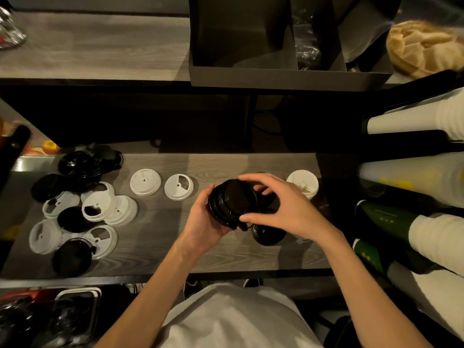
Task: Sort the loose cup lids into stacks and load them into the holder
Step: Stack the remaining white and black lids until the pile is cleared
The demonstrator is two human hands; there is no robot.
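A stack of black cup lids is held above the wooden counter, tilted on its side so the top lid faces the camera. The left hand grips the stack from below and from its left edge, fingers curled round the rims. The right hand closes over the stack's right edge, thumb at the lower rim and fingertips on the upper rim. Just right of the stack and below it, a second black lid stack stands on the counter, partly hidden by the right hand. Further right of the held stack sits a white lid stack. Just left of the held stack lie two single white lids and, flat and apart from each other. Well to the left of the held stack, a loose heap of black and white lids overlaps on the counter. Beyond the held stack, on the upper shelf, stands the dark compartmented holder; whether it contains lids cannot be determined
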